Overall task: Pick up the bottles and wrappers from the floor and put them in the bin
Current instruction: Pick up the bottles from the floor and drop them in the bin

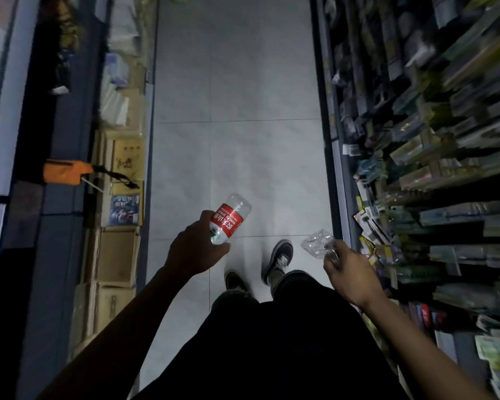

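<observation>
Gripping bottle point(231, 219) left hand point(195, 251), wrapper point(318, 243) right hand point(348, 274), aisle floor point(243, 111) open ahead

Clear plastic bottle point(230, 219) with a red label: held off the floor, base pointing up and away, neck end inside the left grip point(195, 251). Crumpled clear wrapper point(318, 243): pinched in the right grip point(348, 277), also off the floor.

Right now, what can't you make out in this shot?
- Head view: the bin is outside the frame.
- Bottle: its cap end is hidden in the left hand.
- Clear plastic in the right hand: too crumpled to identify.
- Shelf goods: blurred, labels unreadable.
</observation>
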Demonstrator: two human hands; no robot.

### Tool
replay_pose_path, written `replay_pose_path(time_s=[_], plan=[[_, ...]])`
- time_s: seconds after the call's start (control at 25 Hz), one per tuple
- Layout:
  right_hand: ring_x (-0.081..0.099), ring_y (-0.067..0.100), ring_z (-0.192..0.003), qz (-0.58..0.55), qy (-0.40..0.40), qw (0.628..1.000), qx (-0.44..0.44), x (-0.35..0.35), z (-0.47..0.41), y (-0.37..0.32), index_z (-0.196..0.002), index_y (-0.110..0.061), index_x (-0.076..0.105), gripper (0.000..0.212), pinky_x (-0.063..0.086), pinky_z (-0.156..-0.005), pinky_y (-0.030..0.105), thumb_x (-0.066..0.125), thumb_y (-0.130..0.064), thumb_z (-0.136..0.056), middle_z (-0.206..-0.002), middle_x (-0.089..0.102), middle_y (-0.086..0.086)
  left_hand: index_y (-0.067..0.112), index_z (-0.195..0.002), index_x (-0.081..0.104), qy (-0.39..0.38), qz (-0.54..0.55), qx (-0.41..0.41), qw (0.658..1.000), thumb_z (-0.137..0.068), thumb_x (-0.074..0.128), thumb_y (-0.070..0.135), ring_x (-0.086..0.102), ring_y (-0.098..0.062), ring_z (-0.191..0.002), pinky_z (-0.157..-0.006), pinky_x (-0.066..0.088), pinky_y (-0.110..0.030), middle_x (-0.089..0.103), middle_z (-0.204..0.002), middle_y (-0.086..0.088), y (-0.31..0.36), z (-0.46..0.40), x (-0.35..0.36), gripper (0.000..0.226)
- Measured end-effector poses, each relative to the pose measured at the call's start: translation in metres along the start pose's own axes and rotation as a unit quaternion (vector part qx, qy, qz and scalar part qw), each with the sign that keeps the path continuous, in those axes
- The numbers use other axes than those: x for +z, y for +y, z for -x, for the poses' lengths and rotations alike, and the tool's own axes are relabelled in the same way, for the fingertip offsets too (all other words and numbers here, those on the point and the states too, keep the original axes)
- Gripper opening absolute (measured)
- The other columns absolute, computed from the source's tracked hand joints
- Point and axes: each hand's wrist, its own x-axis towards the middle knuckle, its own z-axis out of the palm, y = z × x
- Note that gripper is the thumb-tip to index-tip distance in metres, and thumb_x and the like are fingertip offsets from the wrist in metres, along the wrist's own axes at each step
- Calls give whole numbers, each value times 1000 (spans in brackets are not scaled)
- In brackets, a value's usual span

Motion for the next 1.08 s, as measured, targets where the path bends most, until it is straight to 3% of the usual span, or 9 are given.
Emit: replay_pose_path(time_s=[0.12,0.32,0.44,0.56,0.68,0.84,1.08], plan=[[68,39,-96,-16,2,1000,11,-14,-29,8,-125,-23,54,33,55,-77,44,56,-30,-93,-106,74,12,20,-139,40,0,-22,14,1000,-76,86,45,64,-14,-91,-76,53,-30,65,-119,-2,21,-45,-7,82],[68,36,-91,-34,-16,999,11,-50,-115,3,-120,-26,54,29,56,-76,43,51,-33,-92,-100,74,10,22,-136,40,-22,-8,-36,999,-77,84,46,65,-16,-91,-73,52,-30,67,-114,0,42,-98,-12,77],[68,35,-92,-34,-33,999,-21,-77,-183,-25,-121,-26,55,32,57,-78,44,49,-34,-91,-99,74,9,23,-134,41,-11,26,-87,996,-77,86,44,62,-13,-88,-66,46,-23,63,-105,6,43,-117,-21,75],[67,37,-94,-21,-37,997,-67,-101,-257,-69,-122,-25,55,31,56,-80,45,52,-31,-92,-99,74,9,24,-135,41,4,93,-140,986,-76,87,43,65,-16,-93,-76,53,-33,62,-104,8,33,-142,-46,77],[66,38,-96,-2,-41,994,-105,-123,-328,-123,-123,-23,55,30,55,-80,43,52,-31,-94,-103,74,10,23,-136,41,18,114,-180,977,-77,87,39,62,-12,-87,-70,47,-28,60,-98,11,22,-179,-80,77],[65,37,-98,15,-32,992,-118,-147,-418,-193,-125,-24,54,30,50,-77,40,53,-30,-96,-108,73,8,22,-134,41,42,109,-186,976,-77,87,37,64,-21,-90,-73,47,-34,59,-98,5,14,-266,-145,75],[68,39,-99,6,-10,997,-71,-197,-507,-244,-122,-26,53,28,51,-77,41,54,-31,-94,-113,73,9,23,-136,42,38,71,-117,990,-76,85,44,63,-14,-83,-74,49,-32,65,-104,4,44,-422,-255,77]])
